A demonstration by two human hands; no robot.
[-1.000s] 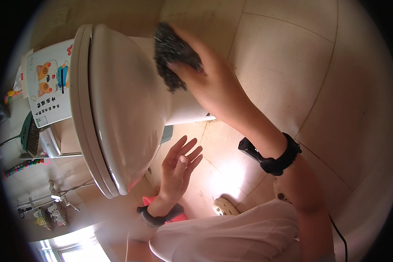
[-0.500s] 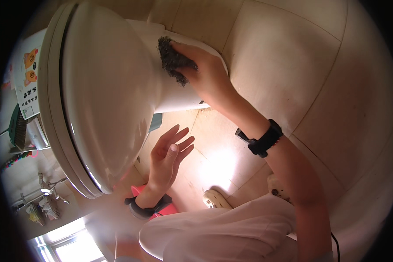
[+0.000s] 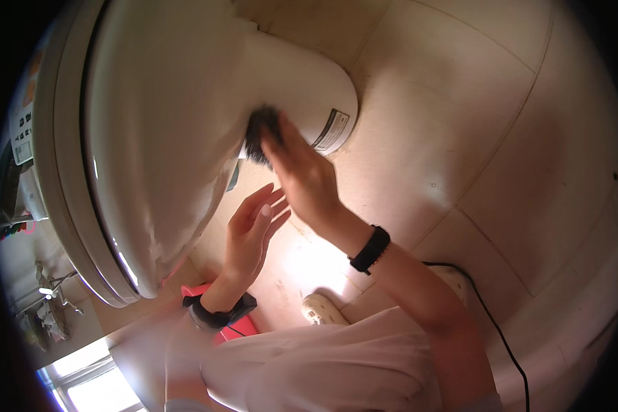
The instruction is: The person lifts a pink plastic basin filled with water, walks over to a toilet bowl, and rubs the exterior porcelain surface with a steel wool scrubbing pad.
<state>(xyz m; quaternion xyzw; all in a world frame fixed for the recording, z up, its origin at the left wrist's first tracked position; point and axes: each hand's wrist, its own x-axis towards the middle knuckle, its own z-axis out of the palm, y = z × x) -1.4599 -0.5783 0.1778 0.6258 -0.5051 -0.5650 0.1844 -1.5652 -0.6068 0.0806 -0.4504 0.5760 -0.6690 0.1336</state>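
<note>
Spread from 12 to 5 o'clock, pale floor tiles [image 3: 487, 130] with thin dark joints. Looming at 10 o'clock, a white ceramic toilet [image 3: 151, 96], narrowing beneath the bowl [image 3: 178, 158] to a rounded pedestal [image 3: 302, 72] near 12. At 6 o'clock, pale loose clothing [image 3: 323, 364] over a bent leg; at 7, a red plastic tub [image 3: 237, 333], partly hidden. Just above centre, the right hand [image 3: 307, 182], fingers pressed together around a dark scouring pad [image 3: 262, 134]. At 8 o'clock, the left hand [image 3: 246, 237], fingers loosely spread, nothing seen in its grasp, fingertips close to the right hand, with no telling whether touching. Placed at 11 o'clock, the pad: blurred, against the narrowing between bowl and pedestal. Smallest, between 12 and 1 o'clock, a printed label [image 3: 333, 129] on the pedestal. For sound scouring, by judgement: best to lay the pad flat to the curve, press evenly through the fingers, work short overlapping strokes along the narrowing, go lightly over the glaze and steer clear of the label's edges.
</note>
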